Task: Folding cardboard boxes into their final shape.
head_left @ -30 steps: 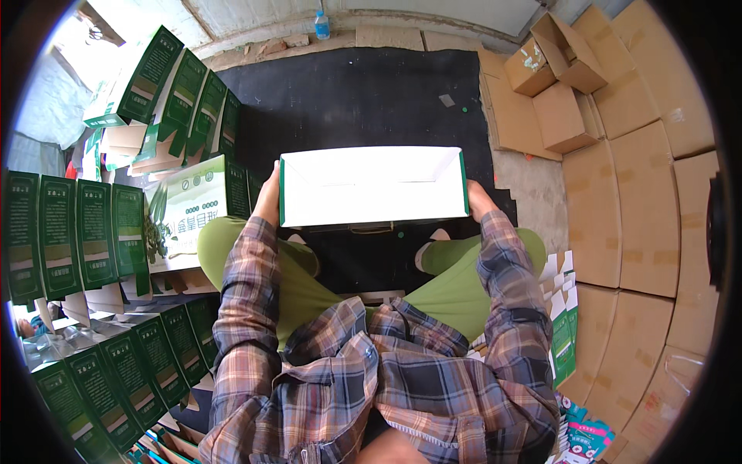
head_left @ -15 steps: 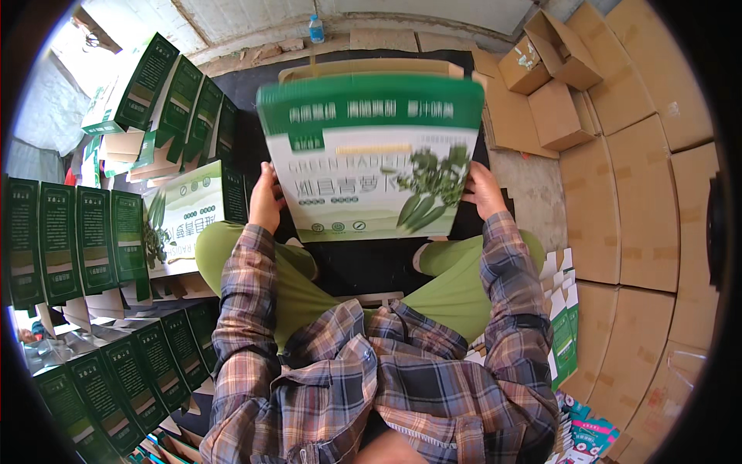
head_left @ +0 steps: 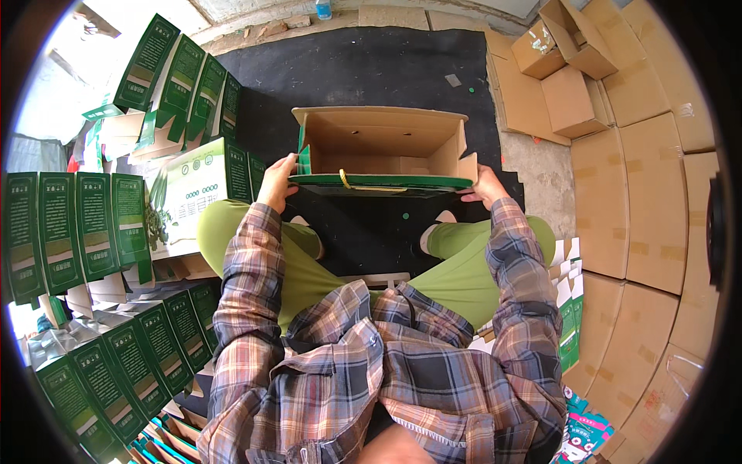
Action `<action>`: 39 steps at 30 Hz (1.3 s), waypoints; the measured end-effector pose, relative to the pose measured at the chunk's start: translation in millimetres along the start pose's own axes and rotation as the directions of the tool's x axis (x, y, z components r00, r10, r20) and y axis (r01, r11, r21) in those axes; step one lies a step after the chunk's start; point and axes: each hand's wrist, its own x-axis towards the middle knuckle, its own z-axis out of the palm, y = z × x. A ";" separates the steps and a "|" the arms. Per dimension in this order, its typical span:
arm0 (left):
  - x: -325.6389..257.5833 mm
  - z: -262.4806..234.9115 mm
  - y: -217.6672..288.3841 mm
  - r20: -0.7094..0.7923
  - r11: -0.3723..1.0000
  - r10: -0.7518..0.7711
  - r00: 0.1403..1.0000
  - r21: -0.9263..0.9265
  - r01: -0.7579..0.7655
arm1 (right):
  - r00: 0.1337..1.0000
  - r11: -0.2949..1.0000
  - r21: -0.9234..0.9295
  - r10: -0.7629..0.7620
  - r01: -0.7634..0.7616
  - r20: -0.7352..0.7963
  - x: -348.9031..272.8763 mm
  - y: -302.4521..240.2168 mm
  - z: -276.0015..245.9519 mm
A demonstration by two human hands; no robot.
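In front of me is a green and white cardboard gift box (head_left: pixel 386 124), its open top turned up toward me so the bare brown inside shows. A yellow cord handle (head_left: pixel 345 178) hangs at its near edge. My left hand (head_left: pixel 276 184) grips the box's near left corner, and my right hand (head_left: pixel 487 187) has the near right corner between thumb and fingers. Both forearms reach forward over my knees. The printed front panel now faces away from view below the near edge.
Green printed boxes (head_left: pixel 100 224) stand in rows at my left. Plain brown cartons (head_left: pixel 649 193) are stacked along the right, with small open cartons (head_left: pixel 568 100) at the far right. A black mat (head_left: pixel 348 66) covers the floor; a blue-labelled bottle (head_left: pixel 323 9) stands by the wall.
The box has tipped from showing its printed front to showing its open top and inside. Both hands keep hold of it and have shifted only slightly.
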 end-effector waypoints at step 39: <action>-43.9 56.7 62.3 0.173 0.409 0.826 0.537 0.472 -0.781 | 0.940 0.931 -0.126 -0.340 0.342 0.039 -17.6 -36.9 11.1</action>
